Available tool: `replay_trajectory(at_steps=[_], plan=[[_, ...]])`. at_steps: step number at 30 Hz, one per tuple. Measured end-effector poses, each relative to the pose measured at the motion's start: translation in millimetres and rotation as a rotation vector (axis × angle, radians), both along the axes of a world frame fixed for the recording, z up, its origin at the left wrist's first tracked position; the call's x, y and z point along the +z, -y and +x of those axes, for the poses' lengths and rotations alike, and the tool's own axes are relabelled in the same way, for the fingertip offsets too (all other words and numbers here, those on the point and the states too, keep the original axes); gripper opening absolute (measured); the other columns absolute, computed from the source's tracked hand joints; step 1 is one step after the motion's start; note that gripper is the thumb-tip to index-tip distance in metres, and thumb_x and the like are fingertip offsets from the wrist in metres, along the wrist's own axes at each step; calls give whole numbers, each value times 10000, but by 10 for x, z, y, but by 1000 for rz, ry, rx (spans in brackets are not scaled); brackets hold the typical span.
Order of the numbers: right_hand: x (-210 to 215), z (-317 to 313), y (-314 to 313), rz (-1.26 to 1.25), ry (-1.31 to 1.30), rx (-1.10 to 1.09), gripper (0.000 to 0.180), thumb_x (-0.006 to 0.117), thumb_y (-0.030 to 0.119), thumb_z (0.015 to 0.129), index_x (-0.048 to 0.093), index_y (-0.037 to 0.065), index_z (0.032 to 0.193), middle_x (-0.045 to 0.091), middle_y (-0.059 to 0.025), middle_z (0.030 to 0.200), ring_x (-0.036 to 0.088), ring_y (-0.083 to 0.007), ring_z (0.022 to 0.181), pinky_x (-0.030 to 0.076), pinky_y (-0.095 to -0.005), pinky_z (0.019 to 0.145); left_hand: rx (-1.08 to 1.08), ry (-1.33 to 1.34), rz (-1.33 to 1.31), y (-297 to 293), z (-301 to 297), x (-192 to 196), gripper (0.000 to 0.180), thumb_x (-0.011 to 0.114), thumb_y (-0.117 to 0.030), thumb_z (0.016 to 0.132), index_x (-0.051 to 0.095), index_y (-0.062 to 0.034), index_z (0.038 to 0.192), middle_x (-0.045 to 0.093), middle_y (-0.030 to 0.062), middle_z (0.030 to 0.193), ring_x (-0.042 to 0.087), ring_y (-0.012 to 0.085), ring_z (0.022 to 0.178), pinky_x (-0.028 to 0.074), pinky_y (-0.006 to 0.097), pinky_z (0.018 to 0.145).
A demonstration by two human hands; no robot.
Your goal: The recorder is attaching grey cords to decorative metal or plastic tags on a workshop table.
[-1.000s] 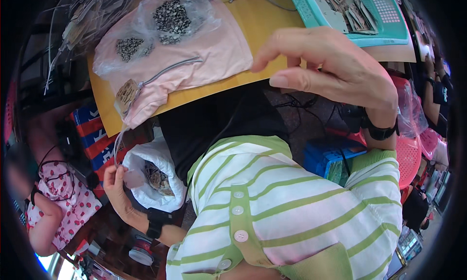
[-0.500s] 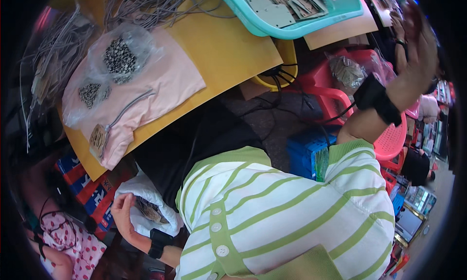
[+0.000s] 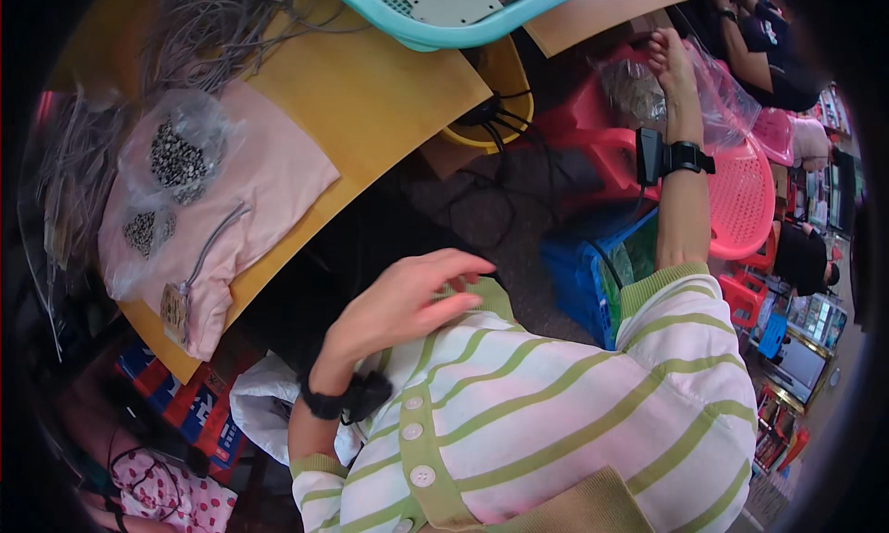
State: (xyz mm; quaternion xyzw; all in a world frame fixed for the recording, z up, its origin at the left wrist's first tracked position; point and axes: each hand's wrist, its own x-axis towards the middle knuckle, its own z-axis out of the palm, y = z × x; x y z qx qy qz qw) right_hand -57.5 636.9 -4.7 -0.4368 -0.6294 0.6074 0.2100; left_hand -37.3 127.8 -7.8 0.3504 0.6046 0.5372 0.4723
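My left hand (image 3: 403, 301) is raised in front of my striped shirt, palm down, with its fingers apart and nothing in them. My right hand (image 3: 671, 61) is stretched out to the far right, beside a clear plastic bag (image 3: 634, 88) on a red plastic chair (image 3: 741, 195). Its fingers are loosely bent and apart; whether they touch the bag I cannot tell. On the table's pink cloth (image 3: 278, 135) lie plastic bags of small metal parts (image 3: 181, 158) and a grey cable (image 3: 213, 241) joined to a small brownish plate (image 3: 174, 309).
A turquoise basket (image 3: 444, 33) of flat metal plates stands at the table's (image 3: 398, 88) far edge. Grey cables (image 3: 218, 33) are heaped at the back left. A yellow bucket (image 3: 519, 98) and a blue crate (image 3: 579, 274) stand below. Another person's patterned clothing (image 3: 171, 491) shows lower left.
My left hand has risen from beside the white sack to in front of my shirt. My right hand has moved leftward to the plastic bag on the chair. The view has shifted.
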Motion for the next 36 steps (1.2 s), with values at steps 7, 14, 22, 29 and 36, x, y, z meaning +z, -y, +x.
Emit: replay_trajectory(at_steps=[7, 14, 22, 29, 36], plan=[[-763, 49, 24, 90, 607, 470, 247, 558, 331, 894, 646, 113, 971, 664, -7, 889, 611, -110, 765, 504, -245, 667, -193, -150, 39, -653, 237, -296, 282, 601, -147, 862, 584, 6, 1098, 590, 134, 962, 623, 227, 822, 487, 324, 731], [-1228, -16, -388, 47, 635, 343, 193, 501, 247, 912, 618, 98, 948, 613, -16, 940, 547, -166, 917, 436, -335, 876, -287, -142, -96, -798, 67, -463, 265, 607, -145, 858, 604, 10, 1072, 618, 136, 968, 634, 216, 868, 497, 304, 739], [-496, -104, -57, 20, 193, -702, 222, 484, 224, 937, 574, 58, 821, 533, -40, 777, 485, -151, 691, 466, -337, 667, -109, -38, -152, -708, -109, -648, 274, 625, -173, 857, 621, -2, 1070, 631, 89, 850, 549, 122, 685, 455, 273, 640], [-289, -455, 144, -32, -84, -1164, 334, 452, 248, 944, 557, 60, 688, 518, -41, 691, 470, -149, 612, 442, -359, 595, -241, 94, -102, -847, -14, -765, 302, 601, -163, 890, 580, -17, 1154, 649, 62, 973, 591, 101, 860, 479, 255, 787], [408, -1078, 1344, 377, -834, -597, 312, 462, 232, 943, 553, 55, 702, 513, -29, 698, 460, -129, 614, 411, -323, 575, -298, 5, 105, -1127, 138, -677, 404, 506, -150, 889, 483, -15, 1269, 627, 152, 1084, 597, 214, 973, 456, 331, 880]])
